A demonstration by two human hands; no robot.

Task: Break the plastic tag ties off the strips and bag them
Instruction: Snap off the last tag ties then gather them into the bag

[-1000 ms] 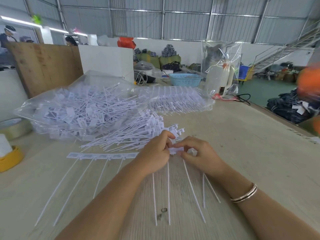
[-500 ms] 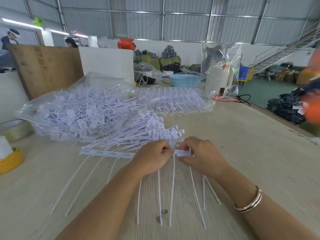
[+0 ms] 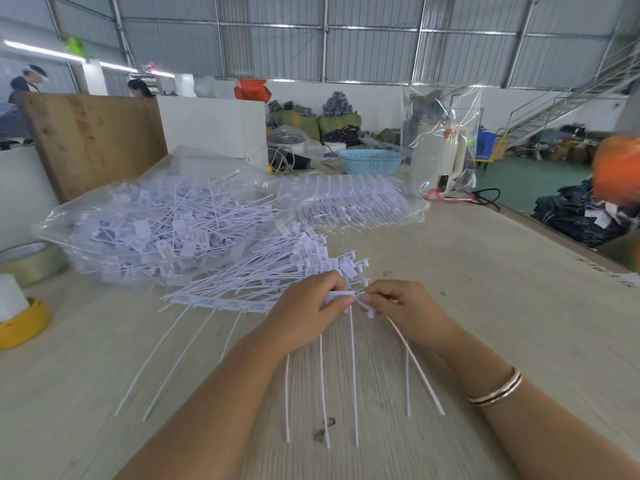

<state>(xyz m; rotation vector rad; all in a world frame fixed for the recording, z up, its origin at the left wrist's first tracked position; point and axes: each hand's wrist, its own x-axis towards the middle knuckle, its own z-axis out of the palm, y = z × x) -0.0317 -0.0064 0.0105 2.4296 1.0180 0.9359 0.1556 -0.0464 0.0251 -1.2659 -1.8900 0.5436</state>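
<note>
A pale wooden desk (image 3: 485,306) carries a clear bag of ties (image 3: 156,230) and a loose tie pile (image 3: 277,268). A tape roll (image 3: 31,261) and a blue basket (image 3: 369,161) sit near its edges.

- My left hand (image 3: 308,308) sits at centre, fingers (image 3: 341,301) curled, thumb pinching toward three o'clock.
- My right hand (image 3: 403,308) faces it, fingertips nearly touching, thumb and forefinger pinched.
- Both forearms run in from five and seven o'clock; a bangle (image 3: 495,393) circles my right wrist.

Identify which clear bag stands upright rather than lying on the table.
The empty bag at the far right, beside the blue basket. The two others lie flat, filled with white ties.
</note>
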